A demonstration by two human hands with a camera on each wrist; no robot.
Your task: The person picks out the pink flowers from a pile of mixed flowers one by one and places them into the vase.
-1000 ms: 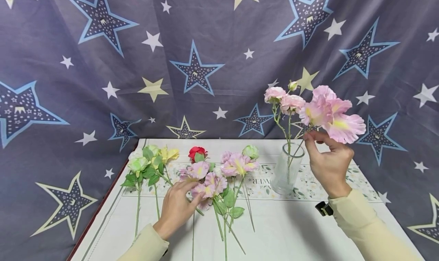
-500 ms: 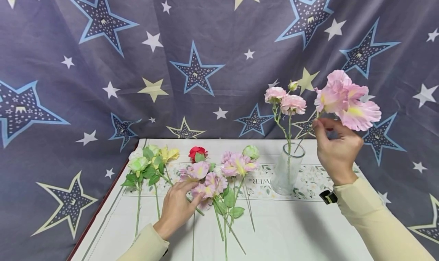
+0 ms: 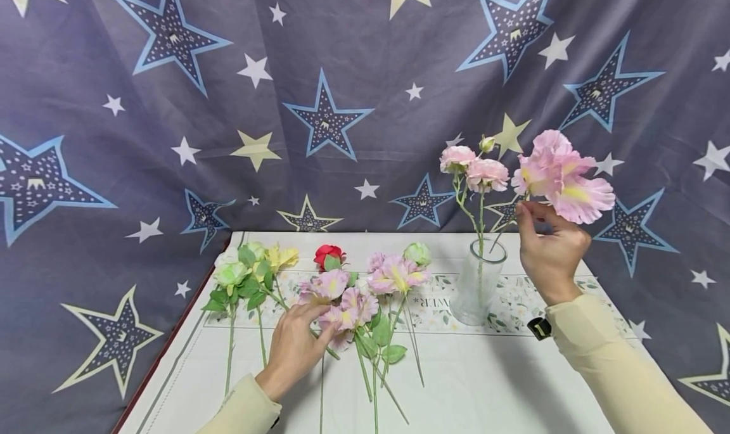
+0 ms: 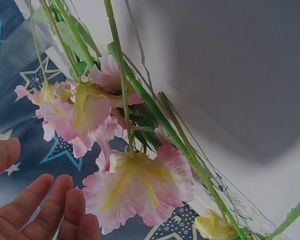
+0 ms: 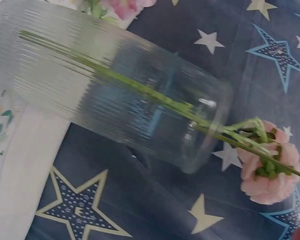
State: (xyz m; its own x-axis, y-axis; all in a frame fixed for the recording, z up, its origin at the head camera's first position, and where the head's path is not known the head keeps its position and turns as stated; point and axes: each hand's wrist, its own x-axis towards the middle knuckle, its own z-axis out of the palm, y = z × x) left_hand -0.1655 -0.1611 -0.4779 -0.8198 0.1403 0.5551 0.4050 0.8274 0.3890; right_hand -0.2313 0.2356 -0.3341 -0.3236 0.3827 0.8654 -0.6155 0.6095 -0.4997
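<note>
My right hand (image 3: 552, 253) pinches the stem of a pink iris (image 3: 564, 177) with a yellow throat, just under its bloom. That stem slants down to the mouth of a clear ribbed glass vase (image 3: 473, 301). A stem of pale pink ranunculus (image 3: 486, 175) stands in the vase; the right wrist view shows its blooms (image 5: 270, 172) beyond the rim. My left hand (image 3: 293, 345) is low over the table beside several pink irises (image 3: 348, 310), its fingertips overlapping their petals. In the left wrist view its fingers (image 4: 55, 205) lie relaxed, close to an iris bloom (image 4: 135, 190).
Left of the irises lie white-green flowers (image 3: 230, 272) and a yellow one (image 3: 282, 255). A red rose (image 3: 328, 255) and a green bloom (image 3: 417, 252) lie farther back. A floral printed band (image 3: 525, 320) crosses the white table, with a star-patterned curtain (image 3: 353, 35) behind.
My right hand raised the iris up and to the right, then brought it partly back down and left. My left hand has stayed in place.
</note>
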